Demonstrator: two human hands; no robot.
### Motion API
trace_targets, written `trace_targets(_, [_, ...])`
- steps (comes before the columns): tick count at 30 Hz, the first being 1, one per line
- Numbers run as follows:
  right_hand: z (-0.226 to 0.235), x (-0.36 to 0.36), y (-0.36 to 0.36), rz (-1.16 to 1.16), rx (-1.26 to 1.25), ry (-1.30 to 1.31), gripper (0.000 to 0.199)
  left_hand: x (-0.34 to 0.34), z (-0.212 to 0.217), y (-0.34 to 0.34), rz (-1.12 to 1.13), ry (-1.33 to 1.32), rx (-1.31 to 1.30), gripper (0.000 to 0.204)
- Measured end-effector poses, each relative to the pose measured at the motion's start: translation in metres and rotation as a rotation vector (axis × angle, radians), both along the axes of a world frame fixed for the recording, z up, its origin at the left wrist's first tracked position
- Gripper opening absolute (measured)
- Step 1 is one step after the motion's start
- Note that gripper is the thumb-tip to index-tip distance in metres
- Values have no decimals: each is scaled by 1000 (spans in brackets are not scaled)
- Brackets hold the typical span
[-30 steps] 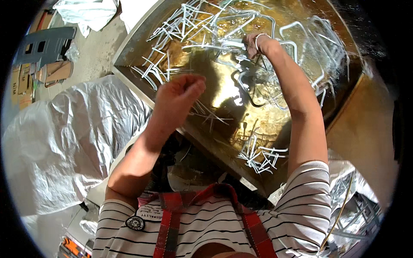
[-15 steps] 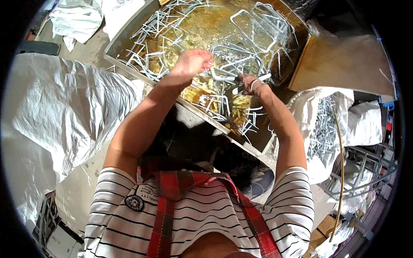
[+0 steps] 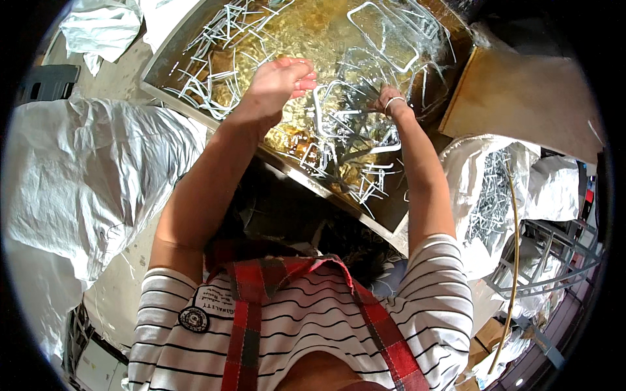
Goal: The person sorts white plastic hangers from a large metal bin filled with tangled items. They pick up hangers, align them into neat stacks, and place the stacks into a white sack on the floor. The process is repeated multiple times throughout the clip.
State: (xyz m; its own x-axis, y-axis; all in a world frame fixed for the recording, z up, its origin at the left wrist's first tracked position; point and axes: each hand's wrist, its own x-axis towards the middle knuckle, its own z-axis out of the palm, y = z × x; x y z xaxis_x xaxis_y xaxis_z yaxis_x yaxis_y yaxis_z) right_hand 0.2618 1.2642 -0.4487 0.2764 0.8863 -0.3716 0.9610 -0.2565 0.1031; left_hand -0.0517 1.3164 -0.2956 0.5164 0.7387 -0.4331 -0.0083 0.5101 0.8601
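Observation:
My left hand (image 3: 282,79) is over the water in a metal tub (image 3: 301,177), its fingers curled and pressed together. Its fingertips are beside a pale U-shaped metal rod (image 3: 318,112); whatever lies inside them is hidden. Farther right, my right hand (image 3: 390,99), with a white band at the wrist, reaches down with closed fingers on a bunch of bent metal rods (image 3: 357,116) at the water's surface. The fingertips are partly hidden. Bigger bent rods (image 3: 412,64) lie beyond it in splashing water.
Loose thin rods (image 3: 207,78) lie at the tub's left side. A brown board (image 3: 521,98) leans at the right, above a white sack (image 3: 488,202) of small metal pieces. White sacking (image 3: 98,189) covers things on the left. A thin yellowish rod (image 3: 514,260) stands at the right.
My right hand has moved farther away and slightly right, into the tub. My left hand has shifted a little left and up. The U-shaped rods between the hands have turned.

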Motion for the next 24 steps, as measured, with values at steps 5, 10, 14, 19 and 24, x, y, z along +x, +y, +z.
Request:
trace_targets(5, [-95, 44, -25, 236, 10, 4, 19, 4, 8, 7, 18, -42, -53, 38])
trace_targets(10, [-6, -9, -24, 289, -98, 158, 19, -10, 4, 12, 40, -91, -89, 34])
trace_targets(14, [17, -33, 0, 597, -11, 41, 45, -10, 7, 10, 21, -159, -84, 35])
trace_targets(19, [2, -60, 35, 353, -569, 126, 86, -17, -1, 15, 26, -171, -66, 38])
trace_targets(24, [-107, -3, 8, 553, -504, -212, 38, -21, 0, 20, -7, -166, -46, 39])
